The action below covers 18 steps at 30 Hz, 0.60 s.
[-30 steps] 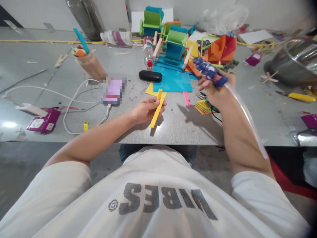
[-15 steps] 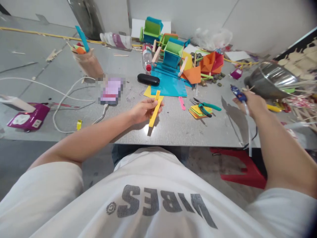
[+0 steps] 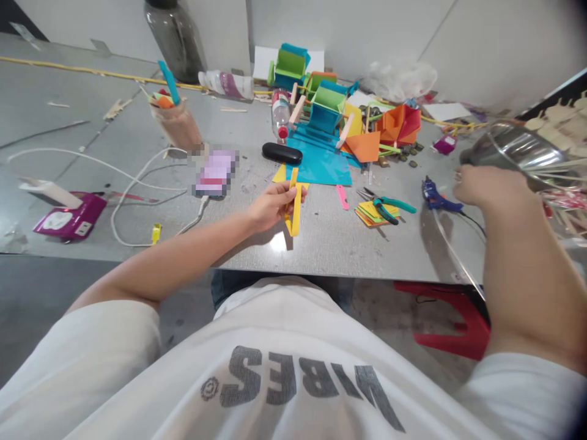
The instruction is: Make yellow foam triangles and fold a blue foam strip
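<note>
My left hand (image 3: 275, 203) is closed on a folded yellow paper strip (image 3: 296, 214), pinched between thumb and fingers above the table's front part. At the right, a blue hot glue gun (image 3: 435, 197) rests on the table, a long whitish glue stick (image 3: 452, 244) trailing from it towards the front edge. My right hand (image 3: 486, 186) is beside the glue gun and in front of the metal bowl (image 3: 513, 143). Its fingers are curled, and a small pale bit shows at them; what they hold cannot be made out.
Teal-handled pliers (image 3: 385, 208) lie on coloured paper pieces (image 3: 367, 215), near a pink cutter (image 3: 342, 197). Behind are a black case (image 3: 281, 153), blue sheets (image 3: 325, 165) and paper-and-stick models (image 3: 328, 104). A phone (image 3: 215, 173) with cable lies left, near a brown cup (image 3: 177, 125).
My right hand has let go of the glue gun, which now rests on the table, and has shifted right. My left hand still holds the yellow strip, now turned more upright, its folded layers showing.
</note>
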Motion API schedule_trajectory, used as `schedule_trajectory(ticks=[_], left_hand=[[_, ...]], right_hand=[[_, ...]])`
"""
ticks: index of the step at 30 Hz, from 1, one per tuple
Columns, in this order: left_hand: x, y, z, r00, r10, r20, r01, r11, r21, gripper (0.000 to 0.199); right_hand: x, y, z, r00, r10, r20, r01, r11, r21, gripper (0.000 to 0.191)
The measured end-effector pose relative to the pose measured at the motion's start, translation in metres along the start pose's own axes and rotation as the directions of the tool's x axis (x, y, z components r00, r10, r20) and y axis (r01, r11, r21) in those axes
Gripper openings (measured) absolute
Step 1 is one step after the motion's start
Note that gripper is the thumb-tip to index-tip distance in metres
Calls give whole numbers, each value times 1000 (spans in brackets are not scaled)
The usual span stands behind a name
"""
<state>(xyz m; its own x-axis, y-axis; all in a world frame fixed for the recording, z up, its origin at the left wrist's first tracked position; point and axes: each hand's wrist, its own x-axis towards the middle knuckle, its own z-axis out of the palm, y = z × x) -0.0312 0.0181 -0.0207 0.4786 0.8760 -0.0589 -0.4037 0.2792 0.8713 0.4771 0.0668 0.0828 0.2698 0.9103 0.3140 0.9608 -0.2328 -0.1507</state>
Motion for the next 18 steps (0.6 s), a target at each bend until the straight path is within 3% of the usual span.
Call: schedule_trajectory(ticks=[2,4,5,7,10,12,14,18], left_hand=[[0,-3,0,995,100,7,-100,995,29,18],[1,-6,-1,977,213,34,-215,974,72,28],[1,-8,-1,962,268,46,-272,957,98,35],[2,-11,-3,930,363,63,-369,916,160,47],[2,-13,-6,884,463,68,-465,849,253,51],[2,-13,-6,859,508,59,-499,808,314,49],[1,-13,-6,845,534,42,-512,781,357,49],[-2,-14,-1,864,501,37,-482,806,343,50]], right_hand=[[-17,-47,-10,993,-105,49,104,994,17,59],[-48,-106,-10,937,-334,99,296,913,280,50],[-67,-138,-7,904,-412,114,331,844,422,51],[-104,-196,8,833,-525,176,313,709,631,54],[-145,-257,40,742,-628,234,123,470,874,64],[-159,-277,58,753,-618,229,-29,316,948,69],[-166,-283,70,760,-604,239,-121,230,966,69],[-173,-281,78,769,-608,198,-149,130,980,64]])
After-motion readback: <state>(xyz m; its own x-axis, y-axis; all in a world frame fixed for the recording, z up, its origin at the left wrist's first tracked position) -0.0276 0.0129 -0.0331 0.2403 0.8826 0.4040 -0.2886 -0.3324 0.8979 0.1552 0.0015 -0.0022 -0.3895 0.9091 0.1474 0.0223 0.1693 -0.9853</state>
